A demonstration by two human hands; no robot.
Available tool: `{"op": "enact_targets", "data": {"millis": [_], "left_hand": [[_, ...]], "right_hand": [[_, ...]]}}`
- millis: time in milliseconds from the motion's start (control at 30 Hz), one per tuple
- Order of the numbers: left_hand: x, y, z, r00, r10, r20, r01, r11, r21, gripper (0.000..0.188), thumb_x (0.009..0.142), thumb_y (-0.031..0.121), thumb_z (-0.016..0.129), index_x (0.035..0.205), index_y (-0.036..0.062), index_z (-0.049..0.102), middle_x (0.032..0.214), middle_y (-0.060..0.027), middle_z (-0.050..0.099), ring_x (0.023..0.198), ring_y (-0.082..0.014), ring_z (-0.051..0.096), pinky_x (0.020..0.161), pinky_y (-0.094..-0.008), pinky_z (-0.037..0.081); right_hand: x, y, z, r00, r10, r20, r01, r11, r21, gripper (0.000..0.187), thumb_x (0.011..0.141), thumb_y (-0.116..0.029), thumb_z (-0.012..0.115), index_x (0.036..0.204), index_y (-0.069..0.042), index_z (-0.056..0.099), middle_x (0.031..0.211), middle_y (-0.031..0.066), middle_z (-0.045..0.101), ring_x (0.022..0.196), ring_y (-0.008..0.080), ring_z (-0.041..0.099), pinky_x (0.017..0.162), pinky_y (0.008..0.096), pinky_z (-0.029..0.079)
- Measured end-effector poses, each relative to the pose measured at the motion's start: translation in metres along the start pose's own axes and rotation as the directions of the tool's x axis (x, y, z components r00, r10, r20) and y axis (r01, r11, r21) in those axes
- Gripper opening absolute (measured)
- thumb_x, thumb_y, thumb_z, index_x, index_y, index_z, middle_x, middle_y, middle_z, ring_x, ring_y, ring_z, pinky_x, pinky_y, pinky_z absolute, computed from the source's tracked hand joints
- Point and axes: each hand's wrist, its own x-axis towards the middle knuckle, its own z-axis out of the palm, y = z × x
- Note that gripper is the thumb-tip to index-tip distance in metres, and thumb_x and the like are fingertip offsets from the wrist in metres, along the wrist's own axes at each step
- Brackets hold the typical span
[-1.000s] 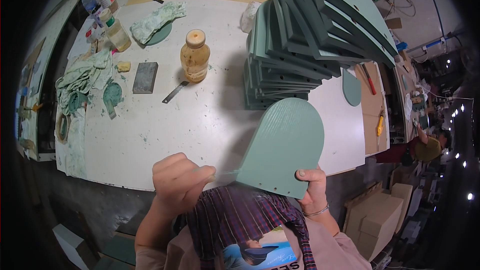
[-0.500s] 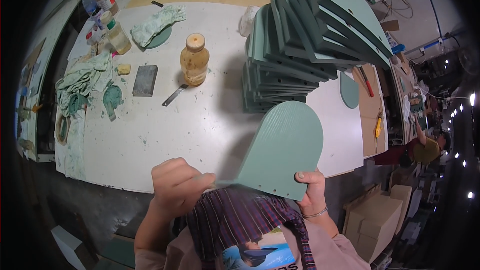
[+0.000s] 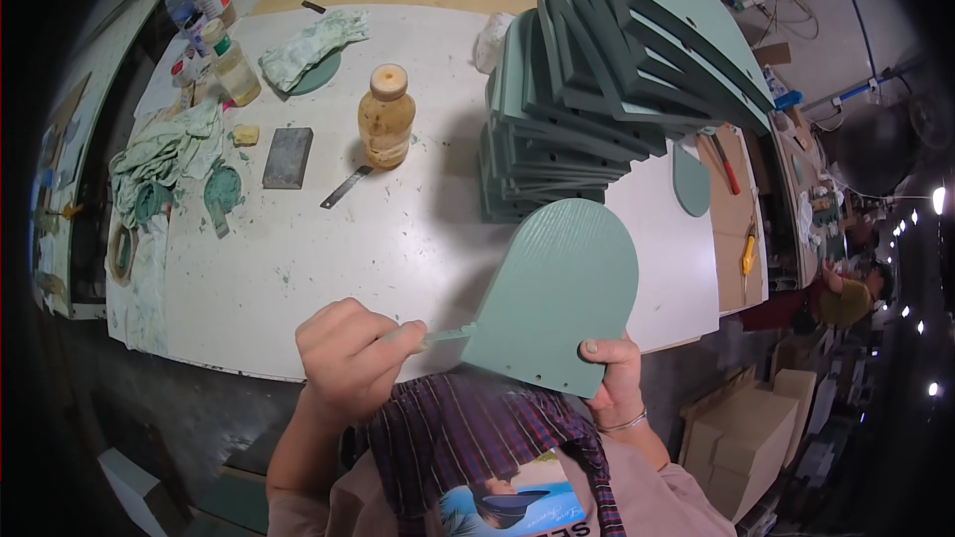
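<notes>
My right hand [image 3: 614,378] grips a green round-topped board [image 3: 562,288] by its lower right corner, thumb on the face. The board is tilted, its straight edge with several small holes toward me. My left hand [image 3: 353,348] is closed around a thin, green-smeared scraper [image 3: 448,334], whose tip touches the board's lower left edge. Behind the board rises a tall, fanned-out stack of similar green panels [image 3: 557,109].
On the white table [image 3: 298,288] stand an amber bottle [image 3: 386,124] and a grey block [image 3: 287,158], with a metal blade [image 3: 345,187] nearby. Stained rags [image 3: 179,154] and a putty-covered piece [image 3: 223,189] lie left. Red-handled [image 3: 726,164] and yellow [image 3: 748,254] tools lie right. Cartons [image 3: 741,433] stand below; another person [image 3: 846,298] is far right.
My left hand has moved slightly up, bringing the scraper tip from the board's lower corner onto its left edge. The board has shifted slightly left.
</notes>
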Motion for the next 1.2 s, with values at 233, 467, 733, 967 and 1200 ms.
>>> {"op": "enact_targets", "data": {"millis": [233,467,733,967,1200], "left_hand": [[-0.007,0.002,-0.003,0.987,-0.163,0.009,0.162,0.975,-0.153,0.017,0.058,0.0,0.072,0.075,0.002,0.069,0.061,-0.0069,0.06,0.051,-0.0215,0.052,0.048,-0.0294,0.04],[-0.005,0.0,0.005,0.992,-0.125,0.012,0.124,0.963,-0.241,0.018,0.061,-0.001,0.074,0.078,0.0045,0.07,0.055,-0.0041,0.052,0.048,-0.0191,0.047,0.044,-0.0283,0.036],[-0.003,0.003,0.001,0.981,-0.177,0.085,0.194,0.941,-0.277,0.014,0.062,-0.001,0.073,0.075,0.0048,0.069,0.054,-0.0046,0.05,0.046,-0.0198,0.045,0.044,-0.0298,0.034],[-0.003,0.003,-0.001,0.983,-0.172,0.069,0.185,0.937,-0.295,0.013,0.064,0.0,0.072,0.075,0.0054,0.069,0.052,-0.0049,0.047,0.046,-0.0199,0.045,0.044,-0.0298,0.034],[-0.003,0.003,0.001,0.977,-0.206,0.05,0.212,0.931,-0.299,0.013,0.064,-0.001,0.073,0.076,0.0039,0.068,0.054,-0.0054,0.05,0.047,-0.0195,0.045,0.044,-0.0294,0.034]], "right_hand": [[-0.001,0.001,-0.009,0.995,-0.023,-0.092,0.024,1.0,0.006,0.072,0.063,0.0,0.063,0.131,0.009,0.04,0.114,0.0238,0.057,0.104,0.0383,0.061,0.092,0.0475,0.052],[-0.001,0.001,-0.013,1.0,-0.007,-0.025,0.009,0.996,0.085,0.069,0.067,0.004,0.061,0.132,0.007,0.039,0.119,0.0216,0.055,0.109,0.035,0.059,0.096,0.0438,0.049],[-0.001,0.002,-0.015,0.999,-0.029,-0.034,0.031,0.997,0.066,0.07,0.064,0.003,0.063,0.131,0.007,0.042,0.118,0.0202,0.056,0.108,0.0345,0.059,0.096,0.0442,0.048],[0.005,0.008,-0.028,0.999,-0.031,-0.009,0.032,0.996,0.081,0.069,0.063,0.002,0.065,0.128,0.007,0.045,0.117,0.0198,0.058,0.107,0.0347,0.059,0.096,0.0438,0.048],[0.007,0.01,-0.036,0.996,0.028,-0.082,-0.028,1.0,0.011,0.1,0.052,-0.002,0.064,0.145,-0.005,0.03,0.139,0.0207,0.043,0.127,0.0405,0.045,0.108,0.0564,0.034]]}}
